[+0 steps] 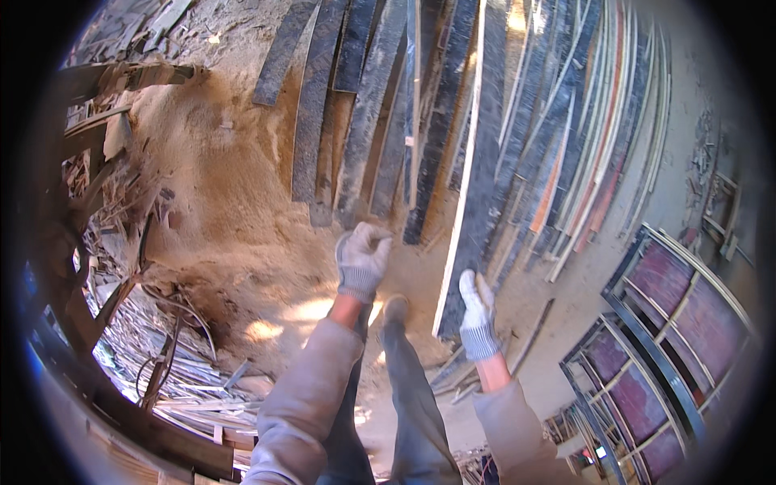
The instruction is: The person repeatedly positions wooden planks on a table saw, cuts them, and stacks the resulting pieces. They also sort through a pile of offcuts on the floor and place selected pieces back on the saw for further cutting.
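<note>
My right hand [477, 311], in a whitish knit work glove, is closed on the right edge of a long dark plank [477, 194] near its close end. Its thumb lies over the top face, and the fingers are partly hidden along the side. The plank has a pale left edge and runs away from me, raised over other boards. To the left, my left hand [362, 257], gloved too, is curled closed just off the near end of a dark board [370, 121]. Nothing shows between its fingers.
Several dark boards [319, 105] and thin strips [614, 121] lie lengthwise ahead. Sawdust [210, 162] is heaped at the left, above a pile of scrap strips [194, 396]. Reddish panels in frames [638, 396] stand at the lower right. A loose dark strip [533, 335] lies nearby.
</note>
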Motion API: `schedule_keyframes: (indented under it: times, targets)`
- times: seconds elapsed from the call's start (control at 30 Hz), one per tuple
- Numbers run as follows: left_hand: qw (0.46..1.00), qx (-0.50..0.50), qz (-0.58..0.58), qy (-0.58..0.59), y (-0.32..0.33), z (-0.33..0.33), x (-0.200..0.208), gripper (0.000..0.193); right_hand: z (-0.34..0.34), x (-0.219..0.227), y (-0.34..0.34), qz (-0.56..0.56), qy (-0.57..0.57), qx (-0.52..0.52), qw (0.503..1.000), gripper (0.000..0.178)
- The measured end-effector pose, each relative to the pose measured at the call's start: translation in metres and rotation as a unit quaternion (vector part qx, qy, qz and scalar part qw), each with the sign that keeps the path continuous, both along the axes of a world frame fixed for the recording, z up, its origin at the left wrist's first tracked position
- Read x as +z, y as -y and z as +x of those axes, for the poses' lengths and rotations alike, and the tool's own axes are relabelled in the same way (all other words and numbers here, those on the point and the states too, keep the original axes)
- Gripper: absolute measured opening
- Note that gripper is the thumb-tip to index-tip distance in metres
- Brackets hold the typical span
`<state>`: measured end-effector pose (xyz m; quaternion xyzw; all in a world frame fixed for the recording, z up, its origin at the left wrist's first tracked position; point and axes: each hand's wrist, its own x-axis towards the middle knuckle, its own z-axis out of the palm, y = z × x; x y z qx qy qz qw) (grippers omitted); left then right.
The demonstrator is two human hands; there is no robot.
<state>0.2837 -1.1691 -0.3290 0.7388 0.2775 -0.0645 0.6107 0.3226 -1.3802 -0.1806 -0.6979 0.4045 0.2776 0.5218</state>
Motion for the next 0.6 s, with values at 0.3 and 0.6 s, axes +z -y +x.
schedule_keyframes:
  times: [0.3,0.6]
  targets:
    - [0.977,0.001,0.085,-0.196,0.015,0.011,0.045,0.081,0.049,0.108,0.025,-0.035,0.064,0.087,0.994,0.053]
    - [0.959,-0.086,0.182,-0.201,0.113,0.083,-0.069,0.106,0.038,0.021,0.082,-0.091,0.064,0.193,0.975,0.079]
